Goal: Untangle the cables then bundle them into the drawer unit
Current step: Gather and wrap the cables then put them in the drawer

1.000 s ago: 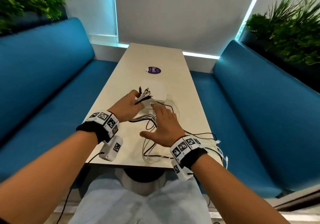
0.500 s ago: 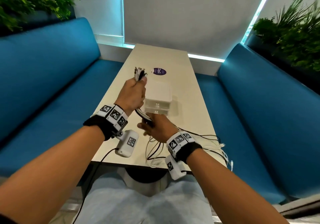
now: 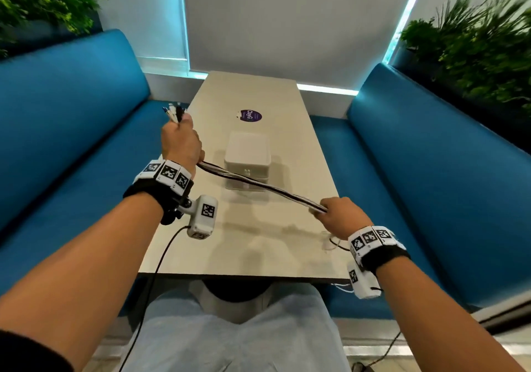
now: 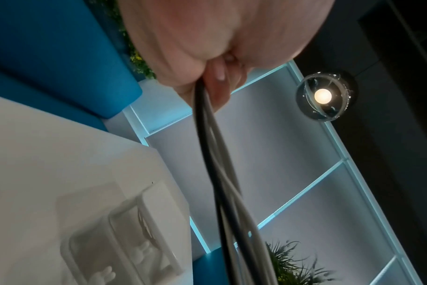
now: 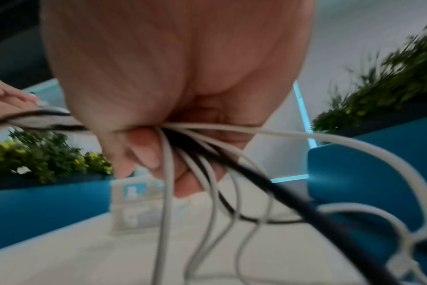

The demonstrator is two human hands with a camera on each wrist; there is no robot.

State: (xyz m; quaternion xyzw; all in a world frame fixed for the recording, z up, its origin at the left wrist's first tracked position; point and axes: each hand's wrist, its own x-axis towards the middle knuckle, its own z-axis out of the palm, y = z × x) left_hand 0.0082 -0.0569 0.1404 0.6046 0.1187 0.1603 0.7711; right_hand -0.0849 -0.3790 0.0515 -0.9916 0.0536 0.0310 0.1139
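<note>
Spanning both fists, the cables (image 3: pixel 258 183) run from left hand (image 3: pixel 181 144) to right hand (image 3: pixel 343 216).

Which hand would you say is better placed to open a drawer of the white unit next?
Probably the left hand: it holds the cables right beside the drawer unit, while the right hand grips them nearer the table edge.

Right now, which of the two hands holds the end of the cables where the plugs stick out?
The left hand: the plugs stick up above its fist. The right hand grips the cables farther along.
</note>
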